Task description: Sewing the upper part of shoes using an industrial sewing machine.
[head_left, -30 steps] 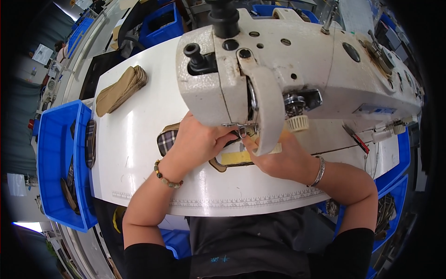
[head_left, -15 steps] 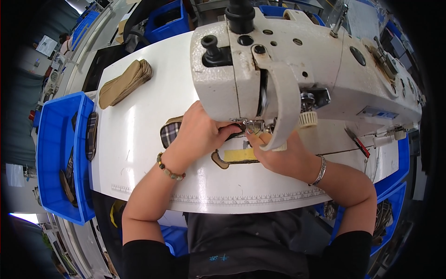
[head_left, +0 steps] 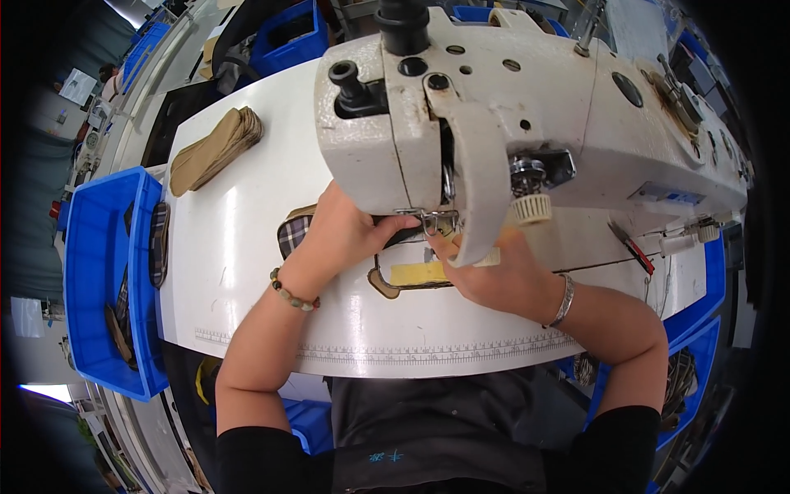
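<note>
My left hand has crept toward twelve o'clock, its grip pinching the plaid piece under the sewing machine; my right hand presses it flat on the desk, so feeding continues.

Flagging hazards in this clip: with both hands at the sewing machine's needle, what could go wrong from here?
1. The left hand and right hand press the workpiece right beside the presser foot; a fingertip could slip under the needle.
2. The sewing machine head hides much of the seam area, so the piece might feed crooked unnoticed.
</note>
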`<action>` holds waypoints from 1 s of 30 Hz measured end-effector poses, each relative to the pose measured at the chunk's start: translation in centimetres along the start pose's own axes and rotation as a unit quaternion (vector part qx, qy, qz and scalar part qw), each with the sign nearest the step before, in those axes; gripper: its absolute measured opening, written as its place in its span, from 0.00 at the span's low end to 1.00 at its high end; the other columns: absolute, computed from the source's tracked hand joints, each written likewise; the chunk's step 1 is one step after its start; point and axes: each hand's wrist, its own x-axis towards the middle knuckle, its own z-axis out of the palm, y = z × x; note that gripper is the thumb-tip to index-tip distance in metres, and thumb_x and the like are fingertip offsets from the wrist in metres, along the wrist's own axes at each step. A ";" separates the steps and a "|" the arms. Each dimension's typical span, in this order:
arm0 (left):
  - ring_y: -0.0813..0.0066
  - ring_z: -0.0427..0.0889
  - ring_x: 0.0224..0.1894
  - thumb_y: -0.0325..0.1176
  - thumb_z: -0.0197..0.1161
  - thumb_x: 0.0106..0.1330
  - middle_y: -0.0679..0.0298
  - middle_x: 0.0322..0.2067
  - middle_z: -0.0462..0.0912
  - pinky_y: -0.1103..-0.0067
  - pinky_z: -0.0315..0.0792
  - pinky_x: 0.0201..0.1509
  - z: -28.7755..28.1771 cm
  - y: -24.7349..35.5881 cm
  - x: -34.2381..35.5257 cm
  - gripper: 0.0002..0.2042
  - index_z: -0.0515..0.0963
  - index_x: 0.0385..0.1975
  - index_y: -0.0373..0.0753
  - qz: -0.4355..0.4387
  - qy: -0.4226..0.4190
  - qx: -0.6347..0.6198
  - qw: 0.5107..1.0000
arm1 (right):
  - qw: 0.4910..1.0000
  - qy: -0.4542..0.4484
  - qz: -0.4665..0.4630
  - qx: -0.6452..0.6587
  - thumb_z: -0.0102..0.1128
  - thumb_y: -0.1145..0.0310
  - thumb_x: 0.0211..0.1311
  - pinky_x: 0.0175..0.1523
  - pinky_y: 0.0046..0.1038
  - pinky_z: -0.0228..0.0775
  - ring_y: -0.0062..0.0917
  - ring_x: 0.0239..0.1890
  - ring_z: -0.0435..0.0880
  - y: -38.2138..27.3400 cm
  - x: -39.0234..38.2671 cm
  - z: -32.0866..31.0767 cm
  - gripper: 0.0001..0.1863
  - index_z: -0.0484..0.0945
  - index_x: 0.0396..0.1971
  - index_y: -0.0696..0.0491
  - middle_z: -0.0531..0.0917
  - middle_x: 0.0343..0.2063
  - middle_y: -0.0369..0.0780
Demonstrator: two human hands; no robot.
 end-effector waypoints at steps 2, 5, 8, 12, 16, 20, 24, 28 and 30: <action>0.54 0.81 0.41 0.31 0.78 0.46 0.58 0.38 0.85 0.67 0.75 0.45 0.0 0.0 0.0 0.16 0.85 0.38 0.42 -0.011 -0.005 -0.016 1.000 | 1.000 -0.005 0.021 0.021 0.60 0.71 0.55 0.23 0.34 0.69 0.31 0.17 0.78 -0.1 0.1 0.0 0.16 0.82 0.45 0.55 0.74 0.15 0.38; 0.53 0.81 0.41 0.32 0.78 0.46 0.58 0.38 0.85 0.67 0.75 0.46 0.1 0.5 0.0 0.17 0.85 0.37 0.42 -0.034 -0.008 -0.022 0.999 | 0.998 -0.052 0.038 0.012 0.62 0.71 0.57 0.27 0.30 0.70 0.28 0.23 0.79 0.0 -0.1 -0.3 0.18 0.80 0.49 0.53 0.78 0.22 0.35; 0.52 0.81 0.41 0.32 0.79 0.45 0.58 0.37 0.85 0.66 0.75 0.46 0.0 1.1 0.0 0.17 0.85 0.37 0.41 -0.047 -0.008 0.000 0.999 | 0.993 -0.100 0.062 0.029 0.63 0.70 0.59 0.30 0.24 0.71 0.23 0.30 0.82 0.0 -0.6 0.4 0.20 0.79 0.54 0.49 0.81 0.32 0.31; 0.52 0.81 0.40 0.33 0.79 0.45 0.58 0.37 0.85 0.66 0.75 0.45 0.0 1.2 0.1 0.17 0.85 0.37 0.41 -0.049 -0.001 0.006 0.999 | 0.992 -0.116 0.047 -0.012 0.59 0.67 0.63 0.28 0.23 0.69 0.22 0.31 0.82 0.2 -0.1 0.2 0.20 0.77 0.55 0.50 0.82 0.36 0.32; 0.52 0.81 0.40 0.33 0.79 0.45 0.58 0.36 0.85 0.66 0.75 0.44 -0.1 1.2 0.1 0.18 0.85 0.37 0.41 -0.035 0.017 0.024 0.999 | 0.986 -0.141 0.008 -0.091 0.57 0.67 0.63 0.28 0.24 0.68 0.22 0.32 0.82 0.1 0.0 -0.2 0.21 0.77 0.56 0.52 0.82 0.37 0.35; 0.53 0.81 0.39 0.33 0.79 0.44 0.59 0.36 0.85 0.66 0.75 0.43 0.1 1.2 0.0 0.18 0.85 0.37 0.41 -0.033 0.010 0.052 0.998 | 0.993 -0.103 0.001 -0.059 0.59 0.68 0.54 0.27 0.30 0.69 0.27 0.26 0.81 0.3 0.0 0.1 0.22 0.79 0.51 0.55 0.80 0.28 0.38; 0.54 0.82 0.39 0.34 0.79 0.44 0.59 0.36 0.85 0.66 0.76 0.43 0.4 1.0 0.2 0.18 0.85 0.36 0.42 -0.030 0.023 0.049 0.998 | 0.998 -0.059 0.003 -0.011 0.61 0.70 0.47 0.25 0.36 0.71 0.32 0.19 0.79 0.7 -0.1 0.7 0.13 0.84 0.35 0.56 0.76 0.18 0.40; 0.54 0.82 0.38 0.34 0.78 0.45 0.59 0.34 0.85 0.66 0.76 0.42 0.2 1.1 0.2 0.17 0.85 0.37 0.42 -0.017 0.009 0.077 0.997 | 0.998 -0.035 0.016 -0.043 0.62 0.69 0.47 0.25 0.36 0.71 0.33 0.19 0.79 0.3 0.3 0.5 0.05 0.82 0.23 0.55 0.76 0.18 0.40; 0.55 0.83 0.34 0.34 0.77 0.45 0.59 0.32 0.85 0.67 0.77 0.39 0.2 1.3 0.5 0.17 0.85 0.37 0.42 -0.041 -0.015 0.094 0.995 | 0.999 -0.026 0.023 0.020 0.63 0.68 0.46 0.25 0.36 0.71 0.33 0.19 0.79 0.5 0.3 0.4 0.07 0.78 0.16 0.54 0.76 0.18 0.41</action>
